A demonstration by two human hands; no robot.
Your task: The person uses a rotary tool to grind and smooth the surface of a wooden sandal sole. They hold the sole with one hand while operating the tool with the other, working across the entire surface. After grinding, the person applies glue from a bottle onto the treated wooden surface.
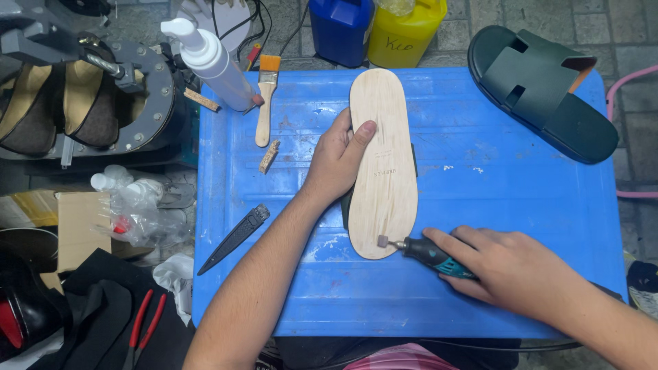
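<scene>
Pale tan leather shoe sole [382,164] lies bottom-up at the middle of the blue plastic tabletop [493,205], between both hands.

The left hand [337,161] presses it flat, thumb on top and fingers curled over its left edge. The right hand [510,268] is closed around a black-and-teal rotary tool [433,255], whose small grinding tip touches the sole's near end. A dark green sandal [541,89] rests at the far right; a wooden-handled brush [265,99] lies far left.

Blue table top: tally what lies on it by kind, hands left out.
Sandals: 2 (pale sole, dark green sandal)
Brushes: 1
Rotary tools: 1
Black blades: 1
Cork bits: 1
Total: 6
</scene>
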